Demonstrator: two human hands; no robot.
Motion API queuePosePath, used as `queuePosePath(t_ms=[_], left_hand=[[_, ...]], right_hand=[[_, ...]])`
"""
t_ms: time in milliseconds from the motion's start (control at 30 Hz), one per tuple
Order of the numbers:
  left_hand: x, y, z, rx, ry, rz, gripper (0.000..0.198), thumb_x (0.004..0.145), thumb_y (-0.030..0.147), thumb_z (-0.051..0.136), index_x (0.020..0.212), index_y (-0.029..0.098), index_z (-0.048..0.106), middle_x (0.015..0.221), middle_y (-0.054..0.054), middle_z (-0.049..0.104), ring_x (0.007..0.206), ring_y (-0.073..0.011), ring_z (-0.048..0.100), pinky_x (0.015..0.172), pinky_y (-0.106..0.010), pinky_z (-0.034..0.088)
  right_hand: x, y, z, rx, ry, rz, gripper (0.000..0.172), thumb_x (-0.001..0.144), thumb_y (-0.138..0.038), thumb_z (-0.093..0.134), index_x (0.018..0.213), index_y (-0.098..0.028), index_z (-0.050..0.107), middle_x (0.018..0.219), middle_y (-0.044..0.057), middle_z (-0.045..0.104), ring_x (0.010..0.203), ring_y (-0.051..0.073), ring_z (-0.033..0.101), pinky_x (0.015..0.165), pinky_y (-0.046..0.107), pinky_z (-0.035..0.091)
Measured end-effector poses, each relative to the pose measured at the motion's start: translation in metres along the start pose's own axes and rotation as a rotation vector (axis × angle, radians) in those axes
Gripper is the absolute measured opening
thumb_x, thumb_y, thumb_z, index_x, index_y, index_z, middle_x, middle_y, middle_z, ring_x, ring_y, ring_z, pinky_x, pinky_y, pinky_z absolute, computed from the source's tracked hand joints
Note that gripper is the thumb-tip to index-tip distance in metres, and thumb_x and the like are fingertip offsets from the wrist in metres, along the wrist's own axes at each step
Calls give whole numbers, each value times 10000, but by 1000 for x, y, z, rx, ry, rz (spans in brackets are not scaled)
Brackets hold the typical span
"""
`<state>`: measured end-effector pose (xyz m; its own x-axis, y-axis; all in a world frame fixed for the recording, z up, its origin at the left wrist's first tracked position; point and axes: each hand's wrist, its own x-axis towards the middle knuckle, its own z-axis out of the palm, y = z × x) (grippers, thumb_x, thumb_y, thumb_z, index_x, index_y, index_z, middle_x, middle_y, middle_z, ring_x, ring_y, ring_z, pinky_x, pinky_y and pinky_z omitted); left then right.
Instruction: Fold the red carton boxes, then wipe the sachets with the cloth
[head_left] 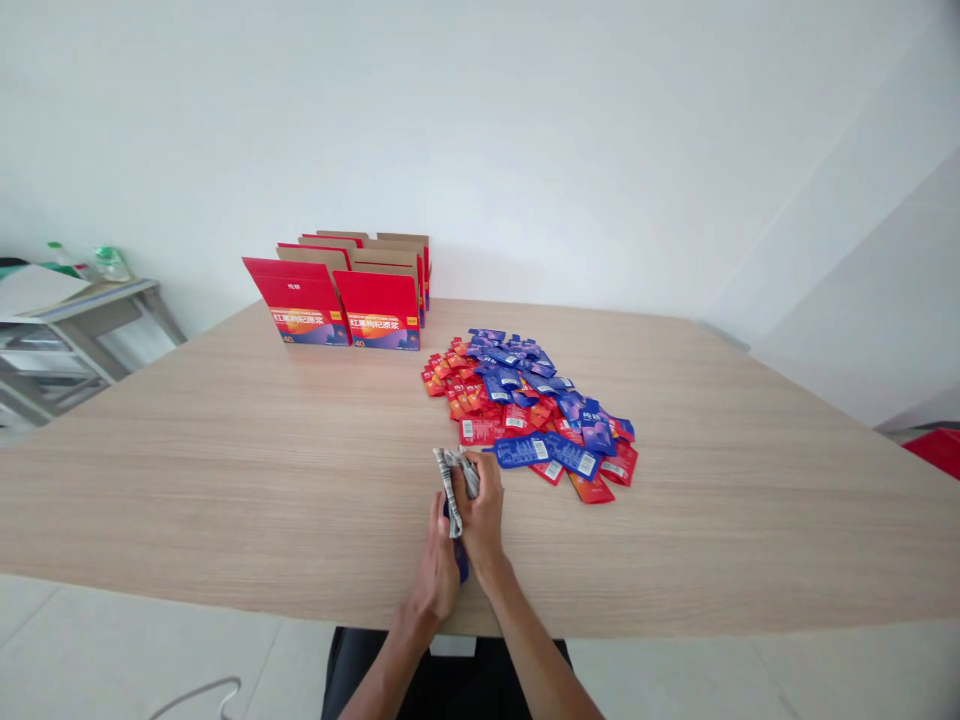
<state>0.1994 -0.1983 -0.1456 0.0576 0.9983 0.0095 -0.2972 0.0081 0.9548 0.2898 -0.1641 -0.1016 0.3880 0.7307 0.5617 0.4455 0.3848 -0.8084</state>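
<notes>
Close to the table's front edge, my two hands are together. My left hand [437,565] is closed around a dark blue sachet [462,565], of which only a strip shows between the palms. My right hand [484,505] grips a folded, grey-and-white patterned cloth [448,490] that presses against the sachet side. How much of the sachet the cloth covers is hidden by the fingers. Just beyond my right hand lies a loose heap of red sachets [480,430] and blue sachets [523,452], some with barcode sides up.
Red cardboard boxes [382,315] stand in two rows at the back left of the wooden table [187,470], with raised flaps. A white wall rises behind. A side desk [97,300] stands at far left, and a red object [937,450] shows at the right edge.
</notes>
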Motion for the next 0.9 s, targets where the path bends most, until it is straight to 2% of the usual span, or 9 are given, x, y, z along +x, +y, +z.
queuePosePath(t_ms=[167,367,433,567,700,800,900], left_hand=[[7,3,0,-65,108,-57,879,891,919,536,1344,199,762,1422,-158,758,1435,-381,621,1304,-529,364],[15,9,-5,-171,210,-148,851,838,931,567,1160,182,812,1070,-120,847,1255,-354,738,1222,-490,471],[15,9,-5,-200,210,-168,813,851,908,573,1102,176,820,1038,-121,848,1233,-356,747,1196,-491,496],[12,7,-2,-213,214,-164,631,858,788,705,1014,188,824,1109,-113,847,1349,-361,682,1278,-470,397],[8,6,1,-232,216,-121,511,925,645,719,1154,196,802,1291,-112,810,1513,-334,550,1321,-432,317],[8,6,4,-249,212,-120,505,928,613,722,1186,184,794,1276,-129,813,1500,-347,562,1300,-454,346],[10,4,3,-265,227,-125,548,917,656,703,1189,189,791,1216,-122,827,1397,-356,644,1242,-469,423]], right_hand=[[-25,-7,3,11,-102,2,164,1028,-163,606,1121,-263,695,1048,43,667,975,229,668,873,331,548],[-55,-13,-11,15,-249,-16,261,952,-60,622,1080,-260,731,1023,39,675,945,227,679,852,323,557],[-59,-15,-17,8,-271,-21,282,939,-44,626,1083,-261,735,1032,43,675,959,235,679,867,335,557],[-49,-11,-16,-15,-239,2,240,999,-85,602,1121,-259,714,1076,56,667,1006,240,673,900,350,566],[-19,-3,-1,-44,-177,32,187,1045,-145,592,1157,-248,701,1118,72,656,1068,253,653,959,383,557],[-3,-2,7,-51,-169,26,174,1044,-160,609,1163,-242,706,1134,80,658,1101,262,643,987,396,546],[-4,-6,9,-55,-196,16,182,1036,-145,622,1160,-242,712,1126,77,662,1086,263,644,968,393,542]])
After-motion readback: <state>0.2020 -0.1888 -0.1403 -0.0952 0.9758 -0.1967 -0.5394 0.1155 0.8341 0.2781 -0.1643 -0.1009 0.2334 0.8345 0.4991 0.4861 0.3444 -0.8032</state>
